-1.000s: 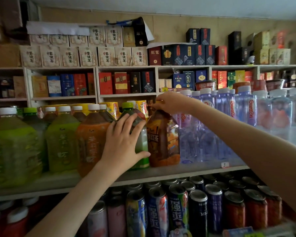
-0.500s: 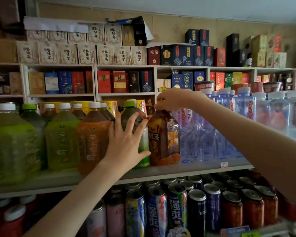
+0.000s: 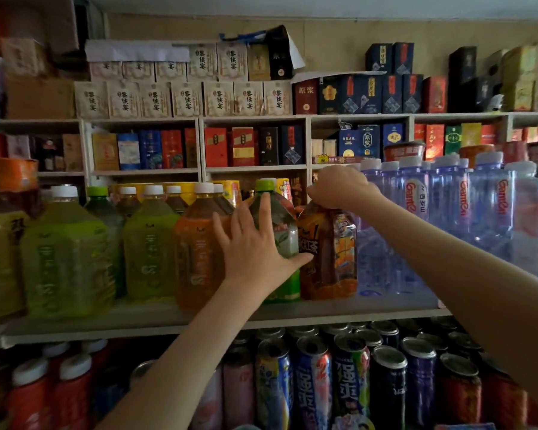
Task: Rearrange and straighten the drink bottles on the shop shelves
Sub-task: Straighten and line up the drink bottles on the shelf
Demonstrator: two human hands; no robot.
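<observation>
A row of large tea bottles stands on the middle shelf [image 3: 339, 310]. My left hand [image 3: 255, 246] lies flat with spread fingers against the green-capped green tea bottle [image 3: 284, 240], its thumb reaching the brown bottle beside it. My right hand [image 3: 342, 189] grips the top of that brown iced-tea bottle [image 3: 328, 256], hiding its cap. An orange tea bottle [image 3: 198, 249] stands just left of the green-capped one, partly behind my left hand.
Yellow-green tea bottles [image 3: 67, 256] fill the shelf's left part. Clear blue water bottles [image 3: 448, 218] crowd the right. Cans [image 3: 351, 380] pack the shelf below, red-labelled bottles [image 3: 72, 395] at its left. Boxed goods [image 3: 249, 99] line the upper shelves.
The view has tilted and moved a little. Both hands keep their places on the green and brown bottles; the brown bottle stands slightly straighter and closer to the green one.
</observation>
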